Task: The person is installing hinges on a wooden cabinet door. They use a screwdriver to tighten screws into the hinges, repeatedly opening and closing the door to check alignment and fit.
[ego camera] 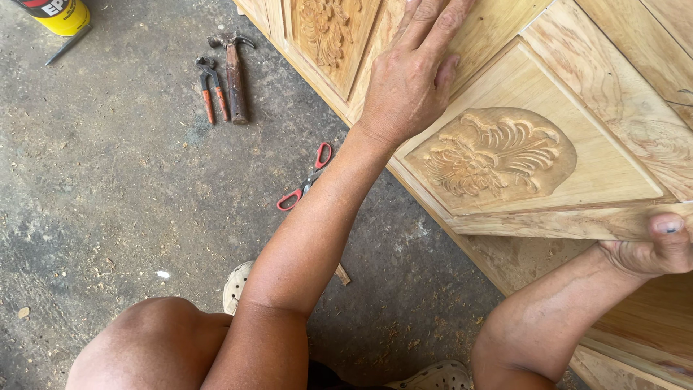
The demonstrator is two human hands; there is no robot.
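My left hand (pixel 413 76) lies flat, fingers spread, on a pale wooden door (pixel 621 43) that rests on the floor. Beside it sits a square wooden panel (pixel 599 155) with a carved flower in an oval at its middle. My right hand (pixel 658 249) grips the near edge of that carved panel, thumb on top. A second carved panel (pixel 328 32) shows at the top of the door, left of my left hand.
On the grey concrete floor lie red-handled scissors (pixel 307 180), a hammer (pixel 234 72) and orange-handled pincers (pixel 209 87). A yellow can (pixel 58 14) stands at the top left. My knees and pale sandals (pixel 234 285) are at the bottom, amid sawdust.
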